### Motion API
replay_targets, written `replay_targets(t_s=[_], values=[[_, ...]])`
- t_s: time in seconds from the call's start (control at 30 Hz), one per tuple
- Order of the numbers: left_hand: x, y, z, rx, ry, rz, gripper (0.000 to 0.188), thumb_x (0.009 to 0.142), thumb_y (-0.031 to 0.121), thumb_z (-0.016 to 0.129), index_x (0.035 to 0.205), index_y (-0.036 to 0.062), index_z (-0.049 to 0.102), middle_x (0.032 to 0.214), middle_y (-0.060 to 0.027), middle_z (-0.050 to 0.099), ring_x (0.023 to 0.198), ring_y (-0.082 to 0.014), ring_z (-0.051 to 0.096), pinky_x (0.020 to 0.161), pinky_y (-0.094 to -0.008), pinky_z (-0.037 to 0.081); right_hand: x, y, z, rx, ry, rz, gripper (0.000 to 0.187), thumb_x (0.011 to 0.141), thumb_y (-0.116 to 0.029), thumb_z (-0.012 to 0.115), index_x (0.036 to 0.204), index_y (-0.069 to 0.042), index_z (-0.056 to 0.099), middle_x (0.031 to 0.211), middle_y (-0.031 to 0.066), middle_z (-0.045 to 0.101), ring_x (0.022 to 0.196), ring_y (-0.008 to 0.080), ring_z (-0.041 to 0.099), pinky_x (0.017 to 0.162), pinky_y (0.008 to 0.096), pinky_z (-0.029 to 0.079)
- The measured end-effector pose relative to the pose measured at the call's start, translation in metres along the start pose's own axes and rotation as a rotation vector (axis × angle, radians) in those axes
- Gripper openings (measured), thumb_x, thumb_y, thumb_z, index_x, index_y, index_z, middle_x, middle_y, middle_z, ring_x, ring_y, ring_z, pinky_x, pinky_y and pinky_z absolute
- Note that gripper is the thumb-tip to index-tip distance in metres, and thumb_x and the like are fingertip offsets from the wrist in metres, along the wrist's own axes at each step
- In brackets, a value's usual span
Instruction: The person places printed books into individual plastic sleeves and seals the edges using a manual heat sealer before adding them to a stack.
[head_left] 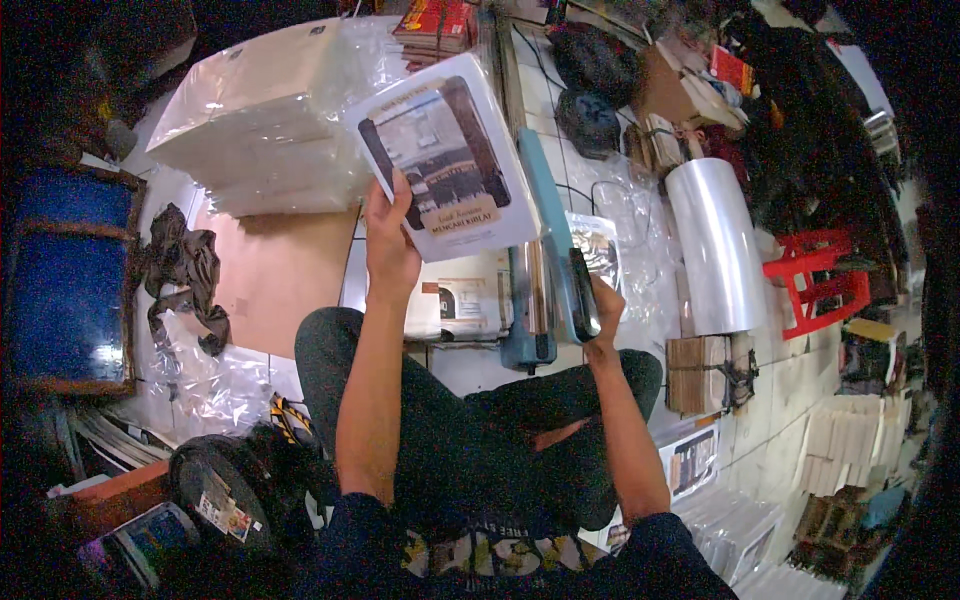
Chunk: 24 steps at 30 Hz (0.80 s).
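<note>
My left hand (392, 235) grips a white-covered book (450, 160) with a dark photo on its front, thumb on the cover and fingers behind. The book is raised and tilted, its right edge beside a long blue impulse sealer (537, 180). My right hand (606, 308) is wrapped round the black handle end (583, 290) of the sealer's arm; part of its fingers is hidden. The sealer's base (530, 345) lies before my crossed legs. Similar books (460, 310) lie flat below the raised book, left of the base.
A large plastic-wrapped stack of pale sheets (250, 110) stands far left, by a brown board (265, 280). On the right lie a roll of clear film (715, 245), a tied book bundle (697, 375) and a red plastic stool (820, 280). Crumpled clear plastic (210, 385) lies left.
</note>
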<state>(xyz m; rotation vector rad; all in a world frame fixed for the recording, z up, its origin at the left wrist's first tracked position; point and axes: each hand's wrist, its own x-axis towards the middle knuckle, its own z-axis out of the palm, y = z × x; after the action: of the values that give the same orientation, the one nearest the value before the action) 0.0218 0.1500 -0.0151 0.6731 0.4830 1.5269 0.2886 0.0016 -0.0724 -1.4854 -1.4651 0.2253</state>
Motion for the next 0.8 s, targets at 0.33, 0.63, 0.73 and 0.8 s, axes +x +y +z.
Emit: replay_targets(t_s=[0.33,0.63,0.73,0.8], values=[[-0.010,-0.010,-0.001,-0.089,-0.237,-0.075,0.044,0.095,0.014,0.061,0.136,0.0061,0.046,0.123,-0.0016,0.060,0.111,-0.0120,0.054,0.098,-0.0290,0.041,0.092,0.065,-0.113,-0.763,0.382,0.131,0.031,0.085,-0.008,0.067,0.114,0.004,0.063,0.104,0.0205,0.068,0.093,0.0223,0.068,0.078,0.0294,0.053],[-0.027,0.005,0.019,0.149,-0.287,-0.103,0.054,0.092,0.009,0.065,0.141,0.0033,0.041,0.128,-0.0055,0.058,0.113,-0.0136,0.056,0.094,-0.0287,0.046,0.080,-0.108,-0.092,-0.125,0.143,0.119,0.050,0.087,-0.017,0.069,0.131,0.000,0.052,0.118,0.0195,0.064,0.106,0.0270,0.064,0.091,0.0346,0.051],[-0.036,0.003,0.025,0.137,-0.362,-0.091,0.053,0.092,0.010,0.063,0.140,0.0038,0.041,0.129,-0.0072,0.057,0.114,-0.0156,0.055,0.097,-0.0311,0.045,0.081,-0.169,-0.073,0.200,0.011,0.218,0.051,0.087,-0.021,0.071,0.130,0.000,0.053,0.116,0.0165,0.065,0.105,0.0235,0.064,0.091,0.0350,0.052],[-0.043,-0.003,0.024,0.117,-0.369,-0.135,0.051,0.093,0.013,0.061,0.140,0.0047,0.042,0.131,-0.0100,0.054,0.118,-0.0195,0.052,0.101,-0.0349,0.040,0.082,-0.196,-0.057,0.403,-0.019,0.259,0.055,0.085,-0.026,0.075,0.128,0.001,0.054,0.114,0.0140,0.066,0.102,0.0221,0.065,0.089,0.0361,0.053]])
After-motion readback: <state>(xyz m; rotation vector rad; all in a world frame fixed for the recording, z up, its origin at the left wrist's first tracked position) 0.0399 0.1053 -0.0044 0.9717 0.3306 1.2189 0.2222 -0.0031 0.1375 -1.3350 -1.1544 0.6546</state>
